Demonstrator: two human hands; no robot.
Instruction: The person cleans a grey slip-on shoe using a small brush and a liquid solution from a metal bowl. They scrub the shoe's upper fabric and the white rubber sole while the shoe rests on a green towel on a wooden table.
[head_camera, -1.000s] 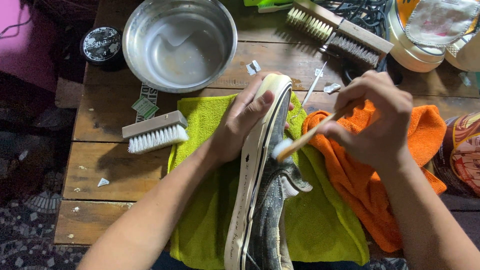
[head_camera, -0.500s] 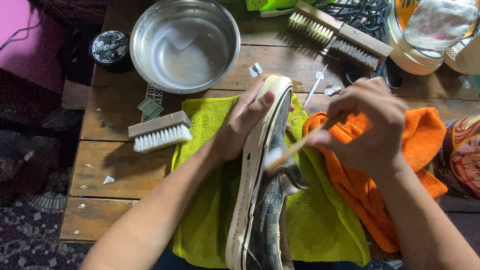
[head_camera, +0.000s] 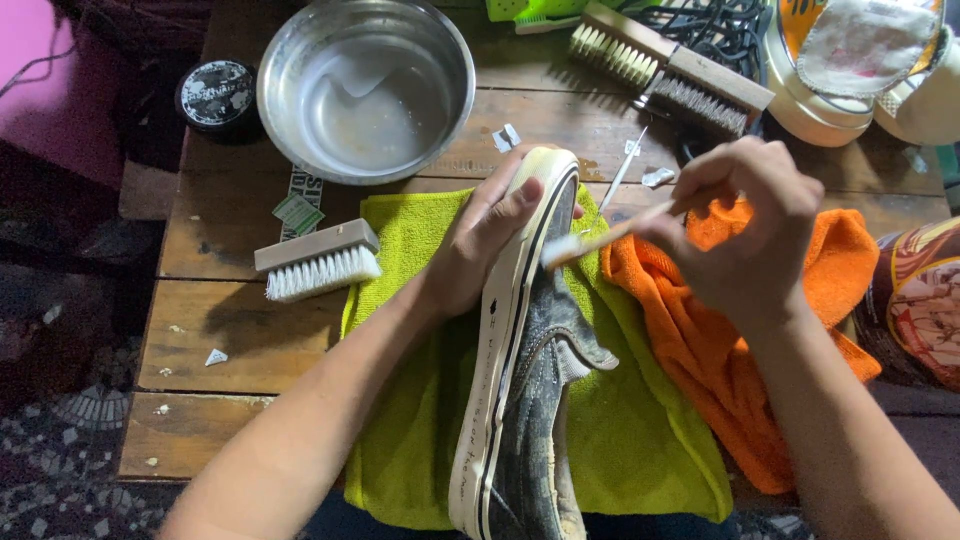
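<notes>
Left hand (head_camera: 480, 240) gripping slip-on shoe (head_camera: 525, 370) lying sideways on green towel (head_camera: 640, 440); right hand (head_camera: 745, 225) pinching small brush (head_camera: 590, 243) against sole. Scrub brush (head_camera: 318, 260), steel bowl (head_camera: 365, 88), orange cloth (head_camera: 700, 340) sitting alongside.

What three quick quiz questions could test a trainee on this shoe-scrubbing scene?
1. True or false: the dark canvas slip-on shoe lies on its side on the yellow-green cloth.
2. Which hand holds the small wooden-handled brush?
3. What sits nearest the round steel bowl? A) crumpled orange cloth B) round black tin

Key:
1. True; the left hand steadies it.
2. The right hand.
3. B
</notes>
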